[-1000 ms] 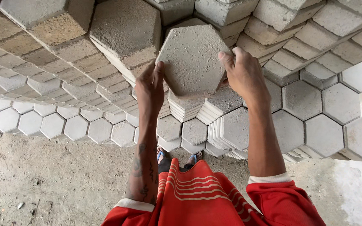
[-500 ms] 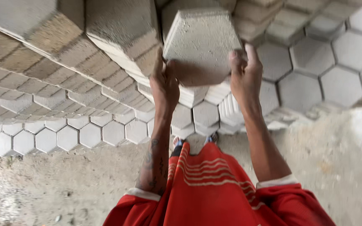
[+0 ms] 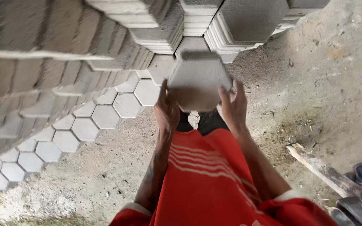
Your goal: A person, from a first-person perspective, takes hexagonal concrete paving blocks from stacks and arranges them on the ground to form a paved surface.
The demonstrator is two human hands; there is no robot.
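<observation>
I hold a grey hexagonal concrete paver (image 3: 197, 79) in front of my chest, lifted off the stacks. My left hand (image 3: 167, 109) grips its left lower side and my right hand (image 3: 233, 104) grips its right lower side. The block is blurred by motion. Below it I see my red striped shirt (image 3: 208, 175) and dark shoes (image 3: 202, 121). Stacked hexagonal pavers (image 3: 156, 25) rise just beyond the block.
A tall stack of pavers (image 3: 42, 75) fills the left, with a single layer of hexagons (image 3: 80, 127) on the ground beside it. Bare dirt ground (image 3: 327, 83) lies to the right. A wooden plank (image 3: 319, 169) and a dark sandal (image 3: 361, 172) lie at lower right.
I have pulled the paver away from the stacks and toward my body. The view has swung right, showing the dirt ground and the plank.
</observation>
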